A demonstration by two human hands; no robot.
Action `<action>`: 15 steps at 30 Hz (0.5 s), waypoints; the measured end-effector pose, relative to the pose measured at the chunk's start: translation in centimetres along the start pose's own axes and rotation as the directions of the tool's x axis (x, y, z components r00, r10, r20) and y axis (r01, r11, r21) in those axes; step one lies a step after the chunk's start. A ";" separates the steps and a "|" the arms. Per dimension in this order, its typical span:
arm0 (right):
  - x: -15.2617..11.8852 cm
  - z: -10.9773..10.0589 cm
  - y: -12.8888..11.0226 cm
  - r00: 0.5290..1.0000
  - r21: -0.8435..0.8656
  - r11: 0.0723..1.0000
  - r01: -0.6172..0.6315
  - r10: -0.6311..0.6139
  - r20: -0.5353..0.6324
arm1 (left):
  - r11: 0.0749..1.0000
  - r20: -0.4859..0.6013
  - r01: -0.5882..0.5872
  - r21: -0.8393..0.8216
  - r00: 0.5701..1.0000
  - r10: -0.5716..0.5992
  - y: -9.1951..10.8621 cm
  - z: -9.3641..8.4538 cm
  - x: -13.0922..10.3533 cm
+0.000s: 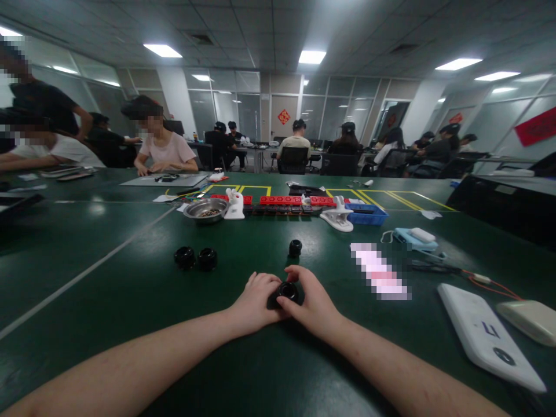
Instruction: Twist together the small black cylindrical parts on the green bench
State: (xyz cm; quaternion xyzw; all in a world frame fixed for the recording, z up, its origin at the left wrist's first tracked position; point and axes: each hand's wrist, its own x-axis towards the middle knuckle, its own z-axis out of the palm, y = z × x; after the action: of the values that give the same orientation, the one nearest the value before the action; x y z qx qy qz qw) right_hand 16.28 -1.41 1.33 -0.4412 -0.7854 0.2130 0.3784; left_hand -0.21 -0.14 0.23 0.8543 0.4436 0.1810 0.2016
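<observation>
A shiny black round part with a hole in its top [288, 291] is between my two hands, low over the green table. From the left, my left hand [259, 298] closes on its side, most of the fingertips hidden behind it. My right hand [313, 301] grips it from the right, thumb in front and index finger curved over the back. Just beyond stands a similar black round part [295, 248]. Two more, a left one [185, 257] and a right one [207, 258], sit side by side to the left.
Farther back are a metal bowl [205, 211] with small pieces, a white clamp [235, 205], another white clamp [337, 215], red strips [280, 200] and a blue tray [368, 215]. A white power bank-like device [489, 336] lies right. A person [167, 142] sits across the table [130, 324].
</observation>
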 end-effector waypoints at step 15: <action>-0.1 0.0 0.1 0.998 0.041 0.999 0.025 -0.028 0.063 | 1.000 -0.006 -0.003 -0.004 1.000 0.003 -0.3 0.2 0.0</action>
State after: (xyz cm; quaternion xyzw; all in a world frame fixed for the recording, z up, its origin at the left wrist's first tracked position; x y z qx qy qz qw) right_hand 16.36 -1.43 1.16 -0.4161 -0.7984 0.2376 0.3647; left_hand -0.34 -0.05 -0.07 0.8542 0.4424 0.1845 0.2016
